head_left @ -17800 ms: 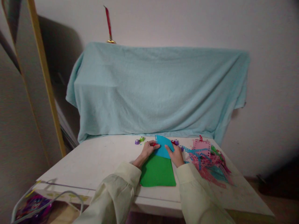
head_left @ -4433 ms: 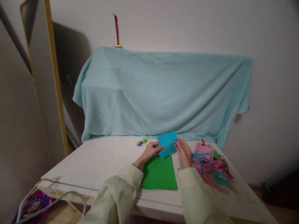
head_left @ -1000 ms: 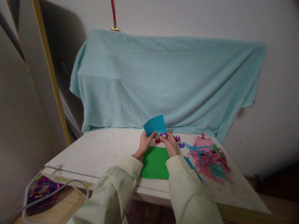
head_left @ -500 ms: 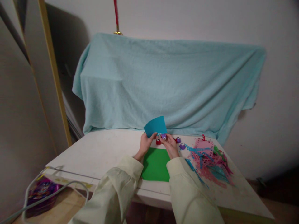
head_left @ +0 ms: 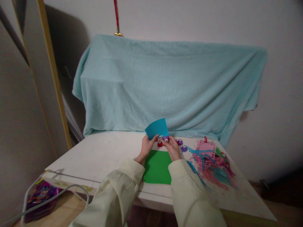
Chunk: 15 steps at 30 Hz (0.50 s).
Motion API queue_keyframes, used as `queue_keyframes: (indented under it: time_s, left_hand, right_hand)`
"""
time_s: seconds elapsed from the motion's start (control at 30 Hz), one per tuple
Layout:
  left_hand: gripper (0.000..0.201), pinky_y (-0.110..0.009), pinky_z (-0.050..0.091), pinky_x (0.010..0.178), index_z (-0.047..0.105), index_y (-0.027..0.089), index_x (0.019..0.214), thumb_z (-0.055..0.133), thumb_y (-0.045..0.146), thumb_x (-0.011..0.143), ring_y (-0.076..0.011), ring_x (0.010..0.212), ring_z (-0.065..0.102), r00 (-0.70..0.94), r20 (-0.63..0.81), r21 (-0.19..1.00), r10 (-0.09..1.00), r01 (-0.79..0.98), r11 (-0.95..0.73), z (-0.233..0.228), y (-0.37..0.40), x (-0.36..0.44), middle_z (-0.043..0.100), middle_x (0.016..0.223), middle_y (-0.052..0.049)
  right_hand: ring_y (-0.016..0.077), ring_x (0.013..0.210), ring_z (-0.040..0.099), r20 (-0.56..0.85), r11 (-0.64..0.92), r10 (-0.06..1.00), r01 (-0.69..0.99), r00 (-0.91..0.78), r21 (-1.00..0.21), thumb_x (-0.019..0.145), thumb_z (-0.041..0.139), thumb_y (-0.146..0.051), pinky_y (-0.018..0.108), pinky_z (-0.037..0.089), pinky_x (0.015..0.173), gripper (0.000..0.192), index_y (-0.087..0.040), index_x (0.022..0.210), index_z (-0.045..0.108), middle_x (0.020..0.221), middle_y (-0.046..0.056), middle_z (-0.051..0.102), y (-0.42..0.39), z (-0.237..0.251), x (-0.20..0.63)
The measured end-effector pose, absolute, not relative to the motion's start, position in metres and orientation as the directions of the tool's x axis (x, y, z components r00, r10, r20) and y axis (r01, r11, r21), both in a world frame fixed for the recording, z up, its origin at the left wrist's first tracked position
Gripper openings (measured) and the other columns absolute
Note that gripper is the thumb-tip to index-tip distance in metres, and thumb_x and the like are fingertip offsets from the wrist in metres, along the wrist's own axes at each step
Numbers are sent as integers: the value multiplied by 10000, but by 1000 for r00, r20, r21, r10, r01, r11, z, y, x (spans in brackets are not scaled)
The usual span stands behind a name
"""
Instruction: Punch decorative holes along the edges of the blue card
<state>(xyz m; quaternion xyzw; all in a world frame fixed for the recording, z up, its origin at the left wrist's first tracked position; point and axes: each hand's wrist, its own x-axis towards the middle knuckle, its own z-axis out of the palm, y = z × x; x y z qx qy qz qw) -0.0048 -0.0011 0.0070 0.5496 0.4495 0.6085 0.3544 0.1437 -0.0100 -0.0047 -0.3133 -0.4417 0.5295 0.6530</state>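
In the head view, a blue sheet [head_left: 157,128] stands tilted up above the table, its lower left edge pinched in my left hand [head_left: 147,146]. My right hand [head_left: 173,148] is closed at the sheet's lower right corner, its fingers on a small purple piece with a white eye-like dot [head_left: 165,139]. Between my fingertips are small pale bits too tiny to name. Just below them lies a small red piece [head_left: 160,144] with a similar white dot. Under my hands a green sheet [head_left: 157,167] lies flat, partly covered by my right sleeve.
Right of my hand sit more purple eyed pieces [head_left: 184,148]. A tangle of pink, blue and green perforated strips [head_left: 210,160] covers the right of the white table [head_left: 94,154]. A light blue cloth [head_left: 165,85] hangs behind. A pale cable [head_left: 59,193] loops at the lower left.
The view has shifted very slightly. Both hands keep the same grip and position on the blue sheet and the purple piece.
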Motion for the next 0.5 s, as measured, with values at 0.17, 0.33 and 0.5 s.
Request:
queue_keyframes:
  time_s: [0.17, 0.33, 0.5]
  left_hand:
    - [352, -282, 518, 630, 700, 122, 748, 656, 470, 771, -235, 674, 689, -150, 350, 937, 925, 66, -344, 6, 0, -4, 722, 716, -99]
    - [352, -271, 502, 605, 696, 126, 735, 652, 473, 769, -222, 639, 679, -169, 356, 934, 919, 102, -343, 4, 1, -5, 715, 681, -88]
    - [351, -263, 496, 610, 687, 140, 722, 632, 481, 785, -208, 625, 672, -153, 396, 915, 905, 144, -376, 2, 2, -5, 706, 665, -71]
  right_hand:
    - [195, 867, 634, 263, 259, 964, -411, 49, -874, 613, 788, -293, 323, 512, 771, 422, -196, 976, 597, 958, 36, 681, -9, -5, 143]
    - [200, 866, 638, 258, 259, 964, -418, 61, -871, 599, 793, -290, 338, 515, 791, 448, -198, 987, 589, 948, 32, 683, -10, -4, 144]
    - [195, 885, 637, 275, 267, 961, -421, 42, -867, 605, 787, -270, 327, 509, 806, 455, -200, 1008, 588, 1010, 41, 677, -12, -1, 144]
